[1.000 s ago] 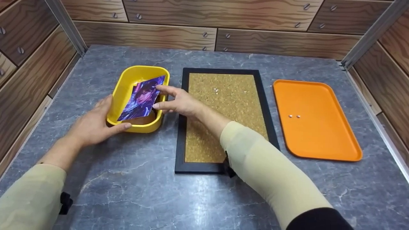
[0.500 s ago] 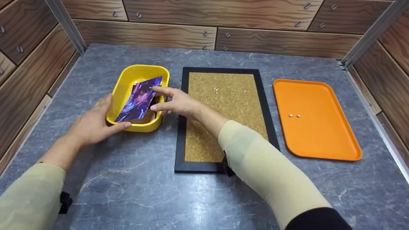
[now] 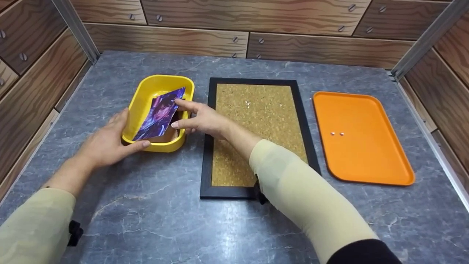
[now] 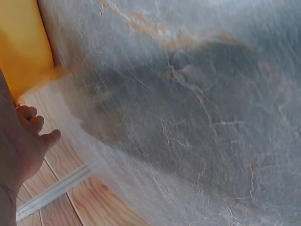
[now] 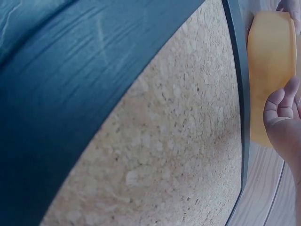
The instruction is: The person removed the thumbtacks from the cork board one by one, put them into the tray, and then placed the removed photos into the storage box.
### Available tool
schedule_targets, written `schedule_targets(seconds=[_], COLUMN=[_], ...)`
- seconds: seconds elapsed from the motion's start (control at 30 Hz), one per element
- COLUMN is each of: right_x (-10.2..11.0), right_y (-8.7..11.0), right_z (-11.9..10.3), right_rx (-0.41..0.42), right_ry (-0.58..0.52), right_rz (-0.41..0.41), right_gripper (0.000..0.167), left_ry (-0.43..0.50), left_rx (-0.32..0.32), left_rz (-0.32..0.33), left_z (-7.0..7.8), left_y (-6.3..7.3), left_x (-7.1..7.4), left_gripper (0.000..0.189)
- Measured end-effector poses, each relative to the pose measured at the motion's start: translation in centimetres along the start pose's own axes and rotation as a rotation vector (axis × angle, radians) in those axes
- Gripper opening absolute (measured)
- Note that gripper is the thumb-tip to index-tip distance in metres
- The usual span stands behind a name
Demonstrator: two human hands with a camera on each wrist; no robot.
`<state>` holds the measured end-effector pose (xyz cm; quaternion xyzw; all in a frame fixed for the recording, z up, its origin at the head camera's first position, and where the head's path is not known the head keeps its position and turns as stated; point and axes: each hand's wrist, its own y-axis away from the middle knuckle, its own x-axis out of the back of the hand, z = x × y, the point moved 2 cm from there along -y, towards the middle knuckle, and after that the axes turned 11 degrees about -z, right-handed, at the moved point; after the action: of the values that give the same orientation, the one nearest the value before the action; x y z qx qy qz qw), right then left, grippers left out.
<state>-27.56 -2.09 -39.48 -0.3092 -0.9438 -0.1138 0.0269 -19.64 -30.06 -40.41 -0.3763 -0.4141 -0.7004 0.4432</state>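
Note:
At the left of the head view a yellow tub (image 3: pixel 166 147) stands on the table. My left hand (image 3: pixel 106 141) grips its near left corner, thumb over the front rim and fingers along the outer side. Inside leans a purple-blue picture card (image 3: pixel 159 115), tilted, with a brown surface (image 3: pixel 166 137) partly showing beneath it. My right hand (image 3: pixel 205 119) reaches over the tub's right rim. Its extended index finger touches the card near the right edge, and the thumb tip lies just beside that edge. Its other fingers show against the tub's outer wall in the right wrist view.
A cork board (image 3: pixel 238 146) in a black frame lies under the right forearm, with small shiny bits (image 3: pixel 248 104) on it. An orange tray (image 3: pixel 370 154) at the right holds two small silvery pieces (image 3: pixel 337 134). Wood-patterned walls (image 3: pixel 238 16) enclose the table.
The card has shifted slightly left inside the tub, and my right hand has moved a little left with it. My left hand and the tub have stayed in place.

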Motion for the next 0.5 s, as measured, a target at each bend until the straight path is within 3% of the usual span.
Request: schedule_targets(seconds=[0.5], right_x=[0.05], right_y=[0.16], right_z=[-0.12], right_rx=[0.031], right_ry=[-0.039], right_rz=[0.005], right_gripper=[0.087], left_ry=[0.022], left_rx=[0.029], left_rz=[-0.022], left_z=[-0.07], left_y=[-0.03], left_x=[-0.10], left_gripper=[0.123])
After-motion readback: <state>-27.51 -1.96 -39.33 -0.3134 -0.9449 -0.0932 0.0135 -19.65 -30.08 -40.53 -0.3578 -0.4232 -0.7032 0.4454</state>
